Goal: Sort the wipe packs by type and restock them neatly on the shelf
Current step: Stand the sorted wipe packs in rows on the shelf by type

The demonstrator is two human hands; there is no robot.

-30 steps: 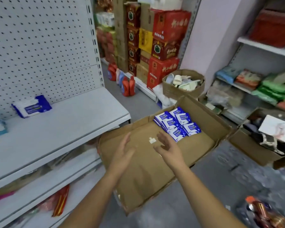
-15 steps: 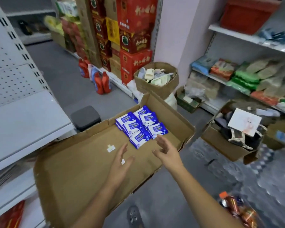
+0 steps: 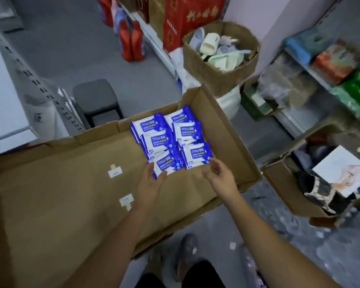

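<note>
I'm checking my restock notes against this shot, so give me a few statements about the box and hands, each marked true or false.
1. The wipe packs lie in the far right corner of the cardboard box. True.
2. The right hand holds a pack lifted clear of the box. False: it is open, just beside the packs, holding nothing.
3. The packs are green. False: they are blue and white.
4. A grey stool stands on the floor beyond the box. True.
</note>
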